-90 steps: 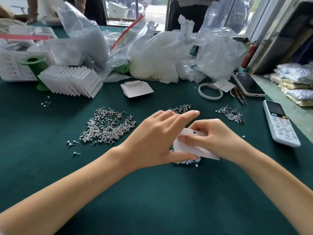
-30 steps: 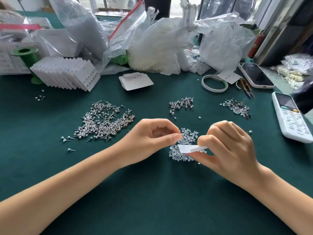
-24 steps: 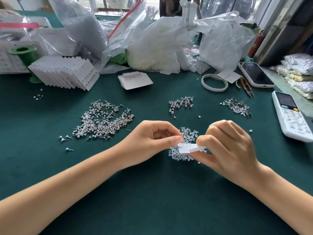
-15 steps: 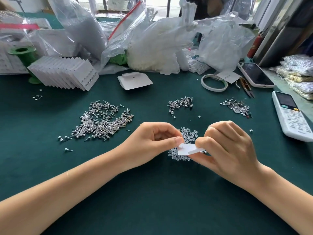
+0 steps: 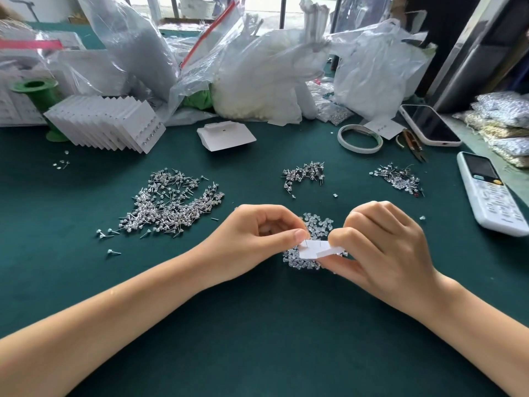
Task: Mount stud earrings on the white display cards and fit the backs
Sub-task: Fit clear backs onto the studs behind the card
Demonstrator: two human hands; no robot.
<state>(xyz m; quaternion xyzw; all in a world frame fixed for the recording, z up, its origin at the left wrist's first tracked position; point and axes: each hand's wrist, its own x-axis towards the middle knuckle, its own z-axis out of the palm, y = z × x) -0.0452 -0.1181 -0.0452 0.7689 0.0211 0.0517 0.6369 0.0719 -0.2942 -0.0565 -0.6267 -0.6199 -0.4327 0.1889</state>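
Two hands pinch-grip stiff white card (image 5: 315,251), thin metal posts upright, over clear backs (image 5: 316,222)

White card (image 5: 313,250) now edge-on between both hands (posts up).

The whole lower part of the frame is bare dark green felt tabletop (image 5: 257,339), crossed only by the two forearms. Mid-frame, passage narrows: a wide heap of silver stud earrings (image 5: 171,204) lies at centre left, two smaller silver clusters (image 5: 305,174) (image 5: 399,179) at centre and centre right, with felt lanes between them. A pile of clear earring backs (image 5: 315,224) sits directly under the hands. The white remote control (image 5: 492,193) blocks the right edge. Along the top, crumpled plastic bags (image 5: 272,67), a fanned stack of white display cards (image 5: 108,121) and a roll of white tape (image 5: 359,138) form a near-continuous barrier.
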